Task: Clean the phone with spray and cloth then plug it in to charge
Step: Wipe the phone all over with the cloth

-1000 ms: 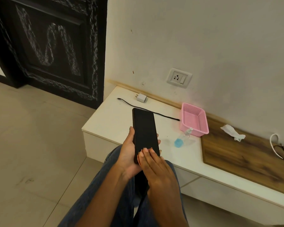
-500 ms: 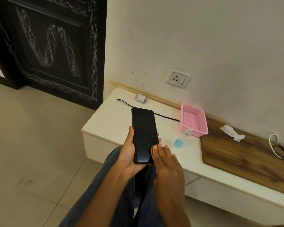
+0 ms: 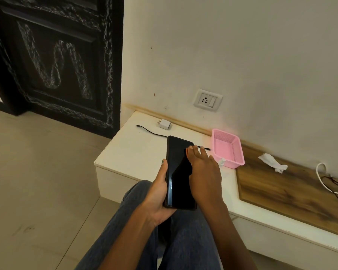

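Observation:
A black phone [image 3: 177,172] with a dark screen is held upright over my lap, gripped from below and the left side by my left hand [image 3: 157,193]. My right hand [image 3: 202,172] lies flat along the phone's right side with its fingers spread, fingertips on the upper right of the screen, holding nothing. The spray bottle [image 3: 221,161] shows only its white top behind my right hand. A white cloth [image 3: 272,162] lies crumpled on the wooden panel. A white charger adapter [image 3: 164,124] and a black cable [image 3: 150,131] lie on the white ledge [image 3: 129,152] below the wall socket [image 3: 207,100].
A pink basket [image 3: 227,149] stands on the ledge against the wall. The wooden panel [image 3: 281,191] carries white and black cables [image 3: 332,184] at the far right. A dark door [image 3: 57,61] is at the left, tiled floor below it. My jeans-clad legs fill the bottom.
My right hand has slid up the phone from its bottom edge to the upper right of the screen. The phone has stayed in my left hand.

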